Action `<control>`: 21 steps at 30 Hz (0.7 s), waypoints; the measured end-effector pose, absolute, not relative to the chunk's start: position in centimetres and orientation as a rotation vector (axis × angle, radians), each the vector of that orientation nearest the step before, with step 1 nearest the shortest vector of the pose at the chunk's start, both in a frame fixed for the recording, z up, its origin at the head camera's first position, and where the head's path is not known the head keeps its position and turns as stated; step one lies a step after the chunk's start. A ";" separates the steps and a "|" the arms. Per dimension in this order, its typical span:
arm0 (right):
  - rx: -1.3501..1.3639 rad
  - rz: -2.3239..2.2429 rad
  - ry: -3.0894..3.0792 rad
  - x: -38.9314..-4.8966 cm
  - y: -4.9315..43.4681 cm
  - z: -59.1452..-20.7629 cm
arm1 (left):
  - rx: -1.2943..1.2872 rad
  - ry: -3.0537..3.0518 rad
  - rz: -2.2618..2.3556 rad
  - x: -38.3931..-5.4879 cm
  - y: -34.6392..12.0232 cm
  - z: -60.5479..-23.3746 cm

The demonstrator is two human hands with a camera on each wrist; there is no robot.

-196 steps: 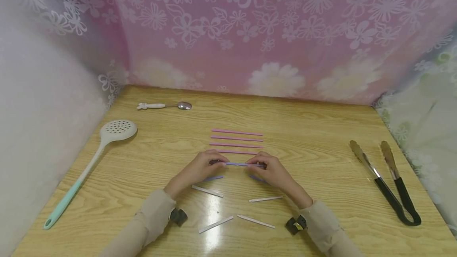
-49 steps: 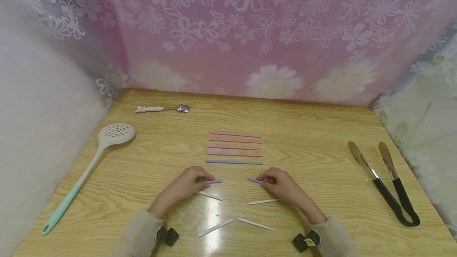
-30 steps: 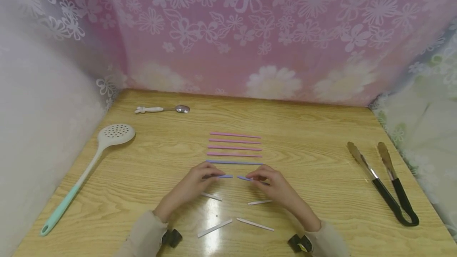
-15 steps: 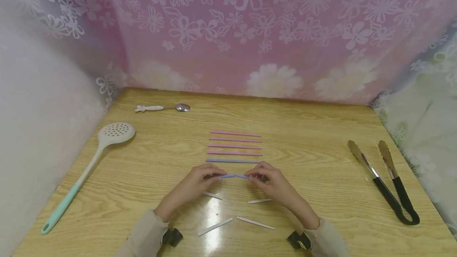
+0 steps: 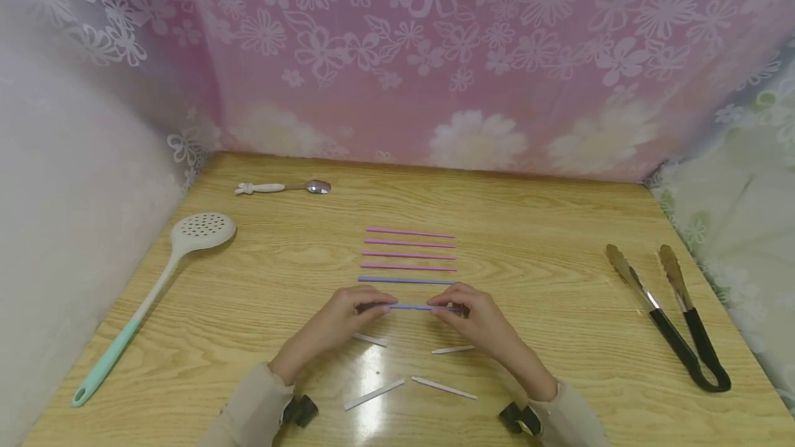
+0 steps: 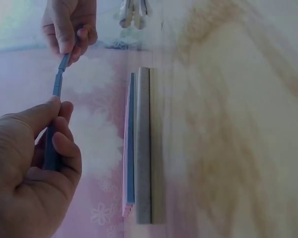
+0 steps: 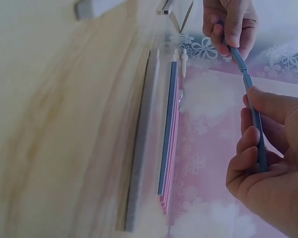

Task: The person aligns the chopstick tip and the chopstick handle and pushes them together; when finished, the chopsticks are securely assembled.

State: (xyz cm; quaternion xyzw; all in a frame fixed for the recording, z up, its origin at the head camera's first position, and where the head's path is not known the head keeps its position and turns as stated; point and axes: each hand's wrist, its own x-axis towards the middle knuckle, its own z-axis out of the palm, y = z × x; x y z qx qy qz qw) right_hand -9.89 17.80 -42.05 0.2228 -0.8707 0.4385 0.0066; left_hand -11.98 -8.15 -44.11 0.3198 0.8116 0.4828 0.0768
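In the head view my left hand (image 5: 338,314) and right hand (image 5: 475,314) face each other over the middle of the table. Thumb and fingers of the left hand pinch one blue chopstick half (image 6: 56,88); the right hand pinches a second blue chopstick half (image 7: 257,124). The two halves meet end to end, with a small step at the joint in both wrist views. Just beyond the hands lies a full-length blue chopstick (image 5: 406,280). Several pink chopsticks (image 5: 410,254) lie parallel behind it. Fingers cover the outer ends of the held halves.
Several pale grey chopstick halves (image 5: 375,394) lie nearer the body, two partly under the hands. A skimmer (image 5: 203,227) lies at the left, a spoon (image 5: 318,187) at the back left, and black-handled tongs (image 5: 673,340) at the right. A floral cloth (image 5: 404,54) hangs behind the wooden table.
Earlier both hands let go of a full blue chopstick behind the row's front. They then pinched two separate blue halves, moved them inward and forward, and brought their ends together.
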 end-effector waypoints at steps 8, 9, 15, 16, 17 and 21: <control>0.712 1.397 -2.695 -9.6 17.4 -41.7 | 1.056 2.442 1.431 -12.0 -7.8 -43.3; 0.720 1.396 -2.684 -9.5 17.4 -41.7 | 1.071 2.447 1.429 -11.9 -7.8 -43.2; 0.781 1.349 -2.573 -9.3 17.3 -41.6 | 1.121 2.490 1.436 -11.8 -7.6 -42.7; 0.791 1.346 -2.557 -9.3 17.2 -41.7 | 1.127 2.494 1.439 -11.7 -7.6 -42.7; 0.800 1.347 -2.544 -9.3 17.2 -41.7 | 1.134 2.499 1.443 -11.7 -7.6 -42.7; 0.829 1.348 -2.535 -9.3 17.2 -41.7 | 1.150 2.504 1.452 -11.6 -7.5 -42.7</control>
